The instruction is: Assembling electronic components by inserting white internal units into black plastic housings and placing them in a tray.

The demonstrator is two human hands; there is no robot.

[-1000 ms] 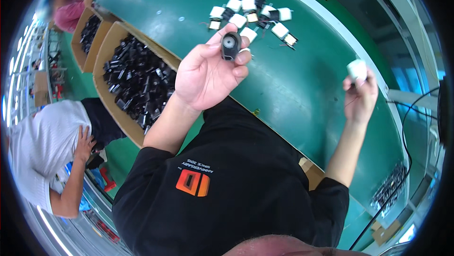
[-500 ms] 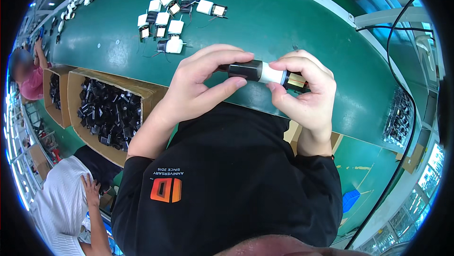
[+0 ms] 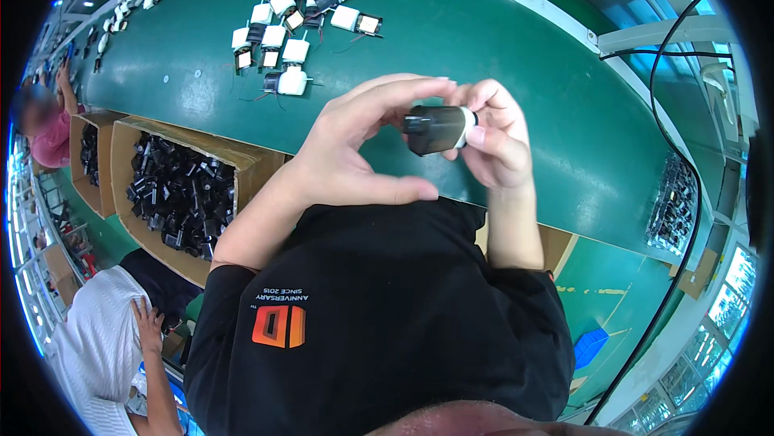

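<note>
My right hand (image 3: 501, 144) has the black housing (image 3: 438, 130) pinched near its white end (image 3: 468, 124), just right of upper middle in frame. Long axis runs roughly left-right, black end toward my left hand (image 3: 340, 144), which is gaping wide.

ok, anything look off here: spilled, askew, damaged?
Little stands out. Small pale round spots dot the green table, apart from the motor-like parts; loose discs or marks, can't tell. No visible spill. The held black-and-white part is blurred, so fine damage can't be judged.
</note>
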